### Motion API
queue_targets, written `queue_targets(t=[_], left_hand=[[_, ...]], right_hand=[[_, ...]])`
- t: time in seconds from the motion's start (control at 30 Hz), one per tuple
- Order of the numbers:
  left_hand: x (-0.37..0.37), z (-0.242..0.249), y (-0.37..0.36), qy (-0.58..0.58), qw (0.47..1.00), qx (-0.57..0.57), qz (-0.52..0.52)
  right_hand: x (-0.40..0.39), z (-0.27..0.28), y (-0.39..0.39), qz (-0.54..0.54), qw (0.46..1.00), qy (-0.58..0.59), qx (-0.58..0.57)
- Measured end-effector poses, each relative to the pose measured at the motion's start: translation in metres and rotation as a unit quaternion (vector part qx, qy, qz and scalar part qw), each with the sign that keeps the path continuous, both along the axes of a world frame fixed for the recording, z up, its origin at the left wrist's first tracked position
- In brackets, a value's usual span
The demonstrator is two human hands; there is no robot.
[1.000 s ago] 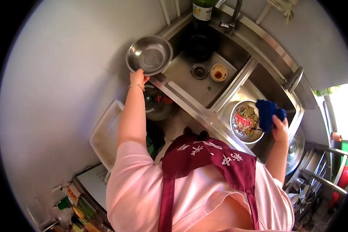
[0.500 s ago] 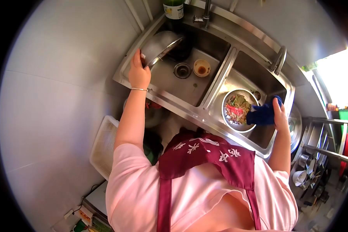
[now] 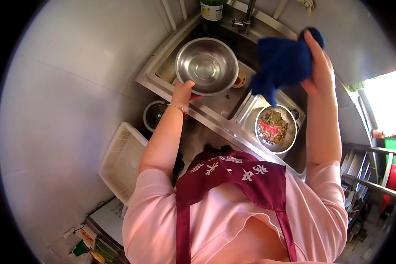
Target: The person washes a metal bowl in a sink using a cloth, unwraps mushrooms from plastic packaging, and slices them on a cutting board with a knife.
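Note:
My left hand grips the near rim of a stainless steel bowl, which is tipped so its bare, shiny inside faces me over the left sink basin. Raised above the right side of the sink, my right hand is closed on a dark blue cloth that hangs down to the left. Below the cloth, a round pot of food scraps with a red piece on top stands in the right basin. A small stained bowl sits in the left basin, partly hidden by the steel bowl.
Two faucets serve the sink; only the left faucet shows now. A green bottle stands at the back corner. On the left are a white plastic basket and a round bin. A metal rack is at right.
The steel bowl has swung from on edge to facing me and moved right. My right hand has lifted the blue cloth up and away from the scrap pot.

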State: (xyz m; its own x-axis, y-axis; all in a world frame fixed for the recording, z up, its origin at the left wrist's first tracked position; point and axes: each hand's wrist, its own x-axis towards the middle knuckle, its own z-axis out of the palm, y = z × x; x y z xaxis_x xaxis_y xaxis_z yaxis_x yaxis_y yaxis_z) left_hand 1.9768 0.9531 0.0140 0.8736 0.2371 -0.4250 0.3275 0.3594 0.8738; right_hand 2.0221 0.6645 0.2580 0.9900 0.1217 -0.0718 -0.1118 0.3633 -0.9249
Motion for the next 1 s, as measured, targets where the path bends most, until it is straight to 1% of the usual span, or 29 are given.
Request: queue_targets(t=[0.07, 0.1, 0.13, 0.17, 0.2, 0.23, 0.27, 0.3, 0.33, 0.37, 0.4, 0.47, 0.53, 0.57, 0.6, 0.63, 0.67, 0.7, 0.73, 0.77, 0.8, 0.83, 0.87, 0.93, 0.97, 1.0], left_hand=[[-0.012, 0.016, -0.010, 0.001, 0.999, -0.015, -0.029], [-0.016, 0.023, -0.014, 0.012, 0.999, -0.030, -0.042], [-0.020, 0.023, -0.017, 0.010, 0.999, -0.030, -0.038], [-0.023, 0.023, -0.019, -0.019, 0.998, -0.050, -0.033], [-0.024, 0.023, -0.020, -0.049, 0.996, -0.069, -0.028], [-0.025, 0.017, -0.022, -0.053, 0.996, -0.069, -0.013], [-0.026, 0.017, -0.022, -0.054, 0.996, -0.069, -0.009], [-0.027, 0.018, -0.023, -0.036, 0.996, -0.080, -0.024], [-0.029, 0.019, -0.025, -0.016, 0.995, -0.091, -0.042], [-0.036, 0.033, -0.033, -0.021, 0.996, -0.056, -0.073], [-0.041, 0.030, -0.045, -0.042, 0.998, -0.030, -0.033], [-0.043, 0.033, -0.040, -0.042, 0.999, 0.008, -0.031], [-0.043, 0.037, -0.028, -0.059, 0.996, -0.008, -0.067], [-0.047, 0.049, -0.024, -0.051, 0.996, 0.013, -0.074], [-0.044, 0.042, -0.016, -0.083, 0.990, 0.061, -0.094], [-0.044, 0.036, -0.011, -0.057, 0.992, 0.060, -0.094], [-0.047, 0.056, -0.014, -0.028, 0.993, 0.060, -0.094], [-0.046, 0.060, -0.018, -0.025, 0.995, 0.070, -0.074], [-0.043, 0.058, -0.019, -0.023, 0.994, 0.068, -0.078], [-0.036, 0.056, -0.017, -0.018, 0.992, 0.081, -0.097], [-0.032, 0.060, -0.017, -0.012, 0.988, 0.094, -0.118], [-0.029, 0.065, -0.017, -0.004, 0.984, 0.106, -0.143], [-0.029, 0.070, -0.019, -0.005, 0.984, 0.105, -0.145], [-0.033, 0.078, -0.023, -0.020, 0.987, 0.112, -0.117], [-0.037, 0.084, -0.024, -0.068, 0.981, 0.138, -0.120], [-0.039, 0.084, -0.022, -0.070, 0.980, 0.140, -0.120]], right_hand=[[0.022, -0.005, 0.024, 0.018, 0.999, -0.024, 0.025], [0.026, -0.008, 0.036, 0.053, 0.997, -0.051, -0.033], [0.027, -0.020, 0.050, 0.115, 0.990, -0.070, -0.051], [0.026, -0.035, 0.070, 0.088, 0.986, -0.090, -0.108], [0.020, -0.053, 0.084, 0.065, 0.954, -0.135, -0.259], [0.037, -0.111, 0.090, 0.108, 0.929, -0.186, -0.303], [0.040, -0.139, 0.100, 0.180, 0.861, -0.180, -0.441], [0.034, -0.162, 0.113, 0.213, 0.864, -0.163, -0.425], [0.037, -0.195, 0.126, 0.168, 0.847, -0.186, -0.469], [0.030, -0.200, 0.139, 0.132, 0.854, -0.169, -0.474], [0.030, -0.208, 0.148, 0.103, 0.854, -0.179, -0.478], [0.016, -0.222, 0.152, 0.189, 0.867, -0.251, -0.387], [-0.001, -0.209, 0.137, 0.345, 0.834, -0.228, -0.366], [0.004, -0.206, 0.128, 0.433, 0.794, -0.220, -0.366], [0.007, -0.198, 0.117, 0.479, 0.752, -0.240, -0.383], [0.022, -0.192, 0.111, 0.541, 0.642, -0.318, -0.440], [0.032, -0.184, 0.106, 0.593, 0.515, -0.386, -0.484], [0.029, -0.154, 0.100, 0.547, 0.412, -0.392, -0.615], [0.032, -0.137, 0.105, 0.513, 0.268, -0.410, -0.705], [0.043, -0.138, 0.104, 0.434, 0.163, -0.503, -0.730], [0.050, -0.135, 0.110, 0.338, 0.142, -0.589, -0.720], [0.059, -0.129, 0.108, 0.269, 0.177, -0.695, -0.642], [0.058, -0.110, 0.108, 0.245, 0.164, -0.766, -0.572], [0.078, -0.114, 0.101, 0.186, 0.148, -0.814, -0.529], [0.075, -0.121, 0.093, 0.185, 0.150, -0.813, -0.531], [0.072, -0.127, 0.085, 0.190, 0.212, -0.750, -0.597]])
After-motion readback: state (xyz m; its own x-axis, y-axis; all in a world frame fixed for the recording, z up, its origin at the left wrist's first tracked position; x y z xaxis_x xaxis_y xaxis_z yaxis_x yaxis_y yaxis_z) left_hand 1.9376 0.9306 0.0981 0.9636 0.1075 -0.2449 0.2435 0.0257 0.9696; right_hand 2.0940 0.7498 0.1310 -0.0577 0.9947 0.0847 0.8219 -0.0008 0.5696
